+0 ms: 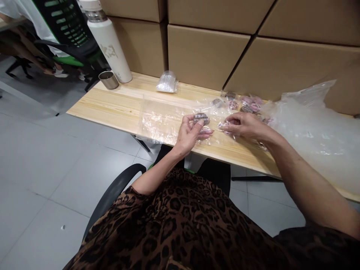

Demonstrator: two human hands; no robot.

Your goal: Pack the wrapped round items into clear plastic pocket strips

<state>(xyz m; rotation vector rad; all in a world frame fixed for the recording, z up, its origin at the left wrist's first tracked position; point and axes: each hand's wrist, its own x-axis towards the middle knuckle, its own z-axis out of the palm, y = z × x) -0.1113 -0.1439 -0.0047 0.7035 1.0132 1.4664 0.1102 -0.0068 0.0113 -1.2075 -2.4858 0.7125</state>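
Note:
My left hand (pixel 189 134) is closed, thumb on top, on a dark round badge (pixel 203 117) with white printed characters. My right hand (pixel 245 125) is a little to the right, its fingertips pinched on a small clear plastic bag (pixel 223 125); what lies inside is too small to make out. Under and left of my left hand a large clear plastic bag (pixel 160 122) lies flat on the wooden table. Behind my right hand is a pile of small wrapped pieces (pixel 251 102), pink and dark.
Cardboard boxes (pixel 208 56) are stacked along the table's back. A white bottle (pixel 111 50) and a metal cup (pixel 108 80) stand at the left, with a clear packet (pixel 167 81) nearby. Large cloudy plastic bags (pixel 317 135) cover the right. A person (pixel 30 22) sits beyond at the left.

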